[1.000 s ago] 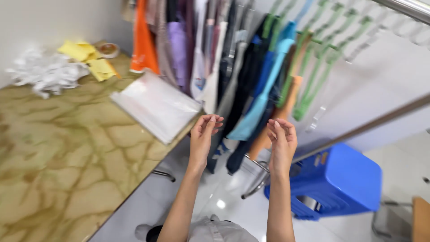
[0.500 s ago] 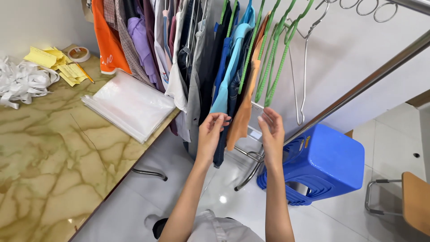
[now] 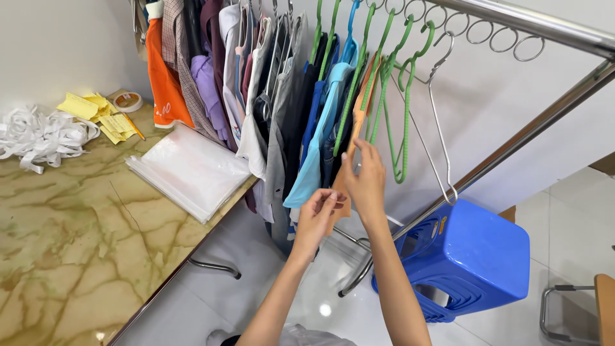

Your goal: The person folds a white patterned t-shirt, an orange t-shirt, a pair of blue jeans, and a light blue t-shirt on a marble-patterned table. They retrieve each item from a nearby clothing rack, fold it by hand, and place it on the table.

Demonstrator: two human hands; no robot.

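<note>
Head view: looks down past both forearms at a crowded clothes rail [image 3: 532, 25], beside a marble-patterned table [image 3: 70, 243].
Change since a moment ago: both hands raised, now up against the orange-brown garment [image 3: 359, 122] hanging among the green hangers [image 3: 391, 96]; earlier lower, apart from it, palms facing each other.
Meaning: contact with the garment just made, handling of it begun rather than finished.
Left hand [image 3: 318, 216]: fingers curled, pinching the lower edge of the orange-brown garment.
Right hand [image 3: 366, 182]: fingers spread and lifted along the garment's side, touching it; firm grip or not, cannot tell.
Garment position: on the rail between the light-blue shirt [image 3: 314, 154] and the empty green hangers, just above the hands.
Long axis: near vertical, leaning slightly, top toward the rail, bottom toward the hands.
Facing: narrow edge toward the camera, flat faces pressed against neighbours.
Nearby: wire hanger [image 3: 442, 147] to the right, blue plastic stool [image 3: 474, 256] below, stack of clear plastic bags [image 3: 192, 170] on the table's edge.
</note>
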